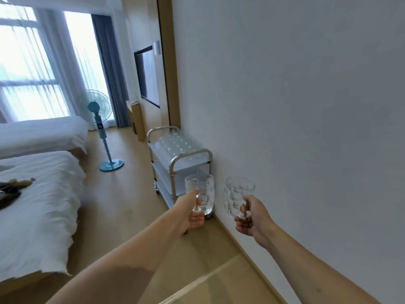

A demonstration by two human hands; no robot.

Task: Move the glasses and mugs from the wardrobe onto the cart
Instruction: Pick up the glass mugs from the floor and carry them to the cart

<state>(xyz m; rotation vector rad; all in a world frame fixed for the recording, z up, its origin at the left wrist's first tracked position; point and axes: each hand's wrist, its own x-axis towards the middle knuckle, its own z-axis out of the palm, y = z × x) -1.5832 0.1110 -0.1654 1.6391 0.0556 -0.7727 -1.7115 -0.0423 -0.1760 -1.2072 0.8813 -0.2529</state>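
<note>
Bedroom: two hands (192, 216) (252, 218), two glass mugs (200, 189) (237, 194) held.

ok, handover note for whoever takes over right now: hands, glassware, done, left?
Left hand: grips a clear glass mug.
Right hand: grips a second, rounder glass mug.
Cart stands ahead against the wall; its top shelf already holds many glasses.
Done: earlier loads are on the cart.
Left: set these two down on it. The wardrobe is out of view, so the remaining count is unknown.
</note>
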